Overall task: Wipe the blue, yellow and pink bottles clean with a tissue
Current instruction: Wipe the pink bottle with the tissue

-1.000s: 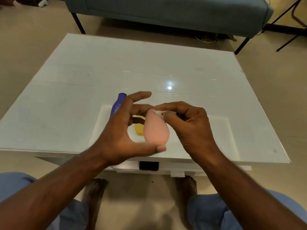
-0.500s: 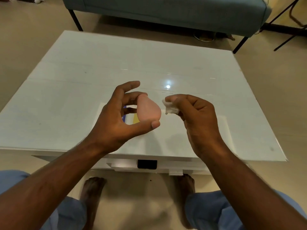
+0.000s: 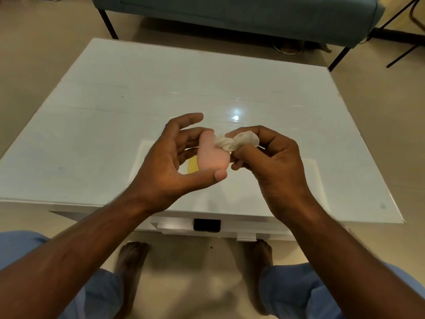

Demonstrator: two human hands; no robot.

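My left hand [image 3: 165,166] grasps the small, light, likely slippery pink bottle [image 3: 212,154] end to end; my right hand [image 3: 273,162] pinches the soft tissue [image 3: 238,141] against it.

No readable text, labels, brands or numbers to be seen, pink bottle [image 3: 212,155] plain, tissue [image 3: 236,141] unmarked, tabletop [image 3: 115,125] unprinted

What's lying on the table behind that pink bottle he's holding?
A bit of the yellow bottle shows just behind the pink bottle, on the white tray. The left hand covers the rest, so no blue bottle can be seen.
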